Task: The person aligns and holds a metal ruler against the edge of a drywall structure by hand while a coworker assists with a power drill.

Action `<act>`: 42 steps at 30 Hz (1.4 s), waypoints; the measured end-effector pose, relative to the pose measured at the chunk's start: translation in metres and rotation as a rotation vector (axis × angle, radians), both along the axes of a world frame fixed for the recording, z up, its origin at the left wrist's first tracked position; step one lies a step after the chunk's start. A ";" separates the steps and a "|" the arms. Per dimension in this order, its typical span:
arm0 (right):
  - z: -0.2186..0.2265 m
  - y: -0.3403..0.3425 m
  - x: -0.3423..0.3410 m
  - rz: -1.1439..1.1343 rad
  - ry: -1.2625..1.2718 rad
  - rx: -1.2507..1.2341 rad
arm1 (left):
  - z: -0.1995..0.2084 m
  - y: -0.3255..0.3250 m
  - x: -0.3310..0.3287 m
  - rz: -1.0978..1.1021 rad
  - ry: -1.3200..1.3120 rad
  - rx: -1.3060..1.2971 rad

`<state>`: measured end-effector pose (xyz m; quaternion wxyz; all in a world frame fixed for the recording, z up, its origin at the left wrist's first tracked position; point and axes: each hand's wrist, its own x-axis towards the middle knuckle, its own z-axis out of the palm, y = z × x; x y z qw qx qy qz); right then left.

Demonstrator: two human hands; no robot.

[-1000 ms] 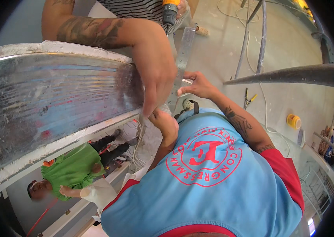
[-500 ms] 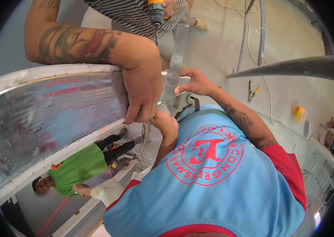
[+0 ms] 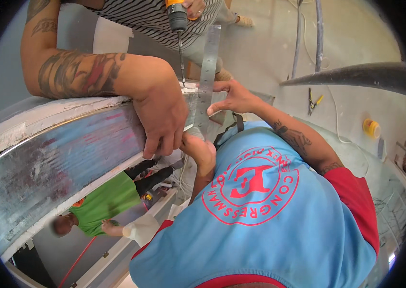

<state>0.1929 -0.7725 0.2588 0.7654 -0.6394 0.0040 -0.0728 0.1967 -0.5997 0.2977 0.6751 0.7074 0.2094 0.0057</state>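
My right hand (image 3: pixel 234 98) pinches a long steel ruler (image 3: pixel 207 67), thumb on one side and fingers on the other. The ruler stands across the end of a long board (image 3: pixel 68 149) with a shiny, streaked metallic face and white edges. Under that end, close to the ruler's lower part, is my left hand (image 3: pixel 199 150); its fingers are mostly hidden. A co-worker's tattooed arm reaches over the board, and its hand (image 3: pixel 162 117) grips it. Another visible hand (image 3: pixel 194 7) holds a yellow and black drill (image 3: pixel 178 19), its bit pointing down at the board's upper white edge.
Dark metal tubes (image 3: pixel 351 74) cross the upper right. On the floor lie yellow-handled pliers (image 3: pixel 314 102), a yellow container (image 3: pixel 371 128) and a white cable (image 3: pixel 338 120). A person in a green shirt (image 3: pixel 104 201) is below the board, near white framing (image 3: pixel 107 257).
The view has shifted slightly. The drill appears lower and further left, its bit now visible at the board's upper edge. The tattooed hand and ruler also appear further left.
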 end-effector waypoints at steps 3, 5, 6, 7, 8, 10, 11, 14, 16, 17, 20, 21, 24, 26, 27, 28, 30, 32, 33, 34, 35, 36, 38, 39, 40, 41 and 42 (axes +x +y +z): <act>-0.001 -0.003 0.002 0.058 0.054 -0.036 | 0.001 -0.002 0.000 0.013 -0.003 -0.020; -0.002 -0.004 0.003 0.103 0.102 -0.057 | 0.001 -0.003 0.000 0.018 -0.003 -0.033; -0.004 -0.002 0.003 0.058 0.055 -0.046 | 0.001 -0.003 0.000 0.018 -0.004 -0.039; -0.004 -0.001 0.003 0.013 0.008 -0.035 | 0.001 -0.003 0.000 0.019 -0.005 -0.043; -0.005 -0.001 0.003 0.014 0.009 -0.033 | 0.001 -0.003 0.000 0.016 -0.005 -0.044; -0.004 -0.002 0.002 0.015 0.009 -0.043 | 0.002 -0.004 0.000 0.011 -0.007 -0.049; -0.005 -0.002 0.002 0.015 0.010 -0.043 | 0.003 -0.005 -0.001 0.008 -0.001 -0.050; -0.009 -0.001 0.003 -0.001 -0.015 -0.039 | 0.012 -0.010 -0.002 -0.010 0.013 0.033; -0.009 -0.001 0.003 0.008 0.000 -0.056 | 0.011 -0.010 0.000 0.012 0.000 0.028; -0.008 -0.001 0.003 0.009 -0.001 -0.055 | 0.007 -0.007 0.001 0.034 -0.027 -0.039; -0.007 -0.002 0.003 0.015 0.018 -0.060 | 0.005 -0.005 0.000 0.038 -0.016 -0.046; -0.010 -0.002 0.003 0.021 0.018 -0.061 | 0.007 -0.007 -0.001 0.039 -0.011 -0.050; -0.009 -0.002 0.002 0.013 0.010 -0.059 | 0.011 -0.010 -0.002 0.043 0.001 -0.058; -0.007 -0.002 0.002 0.001 0.000 -0.057 | 0.010 -0.008 -0.002 0.046 0.006 -0.060; -0.007 -0.002 0.003 0.006 0.003 -0.066 | 0.009 -0.008 -0.001 0.047 0.005 -0.065; -0.007 -0.002 0.003 0.011 0.006 -0.075 | 0.007 -0.006 -0.001 0.045 0.004 -0.069; -0.004 -0.003 0.002 0.027 0.034 -0.062 | 0.005 -0.004 0.000 0.043 0.004 -0.074; -0.004 -0.003 0.002 0.042 0.062 -0.049 | 0.003 -0.003 0.000 0.040 0.000 -0.081; -0.006 -0.003 0.003 0.031 0.038 -0.055 | 0.002 -0.002 0.000 0.037 -0.001 -0.082; -0.007 -0.002 0.003 0.019 0.013 -0.061 | 0.001 -0.001 0.000 0.036 -0.002 -0.083; -0.007 -0.002 0.003 0.020 0.013 -0.060 | 0.000 -0.001 0.000 0.033 -0.002 -0.086; -0.006 -0.002 0.003 0.021 0.016 -0.040 | 0.000 0.000 0.000 0.033 -0.006 -0.088; -0.006 -0.001 0.003 0.022 0.020 -0.019 | -0.002 0.001 0.000 0.032 -0.008 -0.091; -0.007 -0.001 0.003 0.014 0.004 -0.025 | -0.003 0.001 0.000 0.030 -0.011 -0.091; -0.007 -0.001 0.003 0.006 -0.012 -0.032 | -0.003 0.002 0.000 0.029 -0.013 -0.093; -0.006 -0.001 0.003 0.006 -0.012 -0.032 | -0.004 0.002 0.001 0.027 -0.013 -0.097; -0.005 -0.003 0.002 0.021 0.005 -0.046 | -0.004 0.002 0.001 0.028 -0.014 -0.099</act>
